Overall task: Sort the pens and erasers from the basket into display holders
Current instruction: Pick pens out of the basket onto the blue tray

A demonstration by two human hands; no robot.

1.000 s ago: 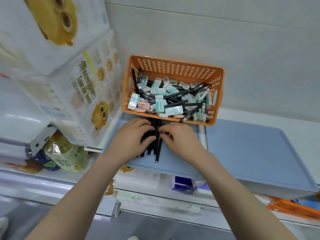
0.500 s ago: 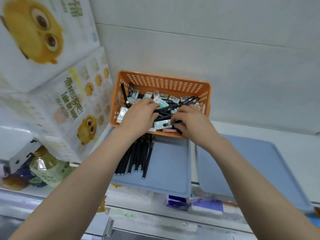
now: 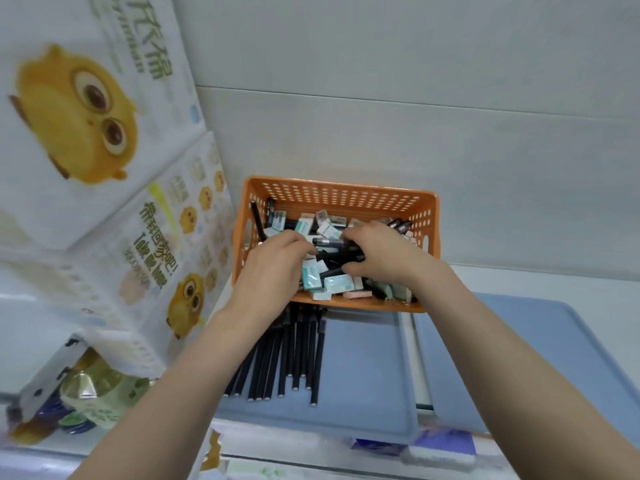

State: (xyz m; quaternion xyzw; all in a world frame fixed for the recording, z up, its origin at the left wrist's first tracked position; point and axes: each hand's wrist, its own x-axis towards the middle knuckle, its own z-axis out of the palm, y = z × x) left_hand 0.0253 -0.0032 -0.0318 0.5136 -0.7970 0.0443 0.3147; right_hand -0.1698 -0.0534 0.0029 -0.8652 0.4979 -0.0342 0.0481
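Change: a second ago both hands were down on the left blue tray (image 3: 363, 375) squaring up the row of black pens (image 3: 294, 351); half a second ago they were already in the orange basket (image 3: 341, 190), and now they are deeper in the pile. Read: that batch is placed and the next pick has begun, so the task is partway done. The row lies side by side on the tray, tips toward the camera, far ends under the basket's near wall. Right blue tray (image 3: 519, 341) shows nothing on it, so the erasers (image 3: 337, 284) look unsorted and are mixed in with the loose pens (image 3: 329, 241). Right hand (image 3: 381, 254): fingers curled over a bunch of loose pens mid-basket, looks like a grip. Left hand (image 3: 273, 268): fingers bent, tips touching the near end of the same bunch; can't tell if it's pinching or just steadying. Both hands are inside the basket, on the target pens, above and behind the tray row. Owl-print cartons (image 3: 86, 133) stand just left of the basket.
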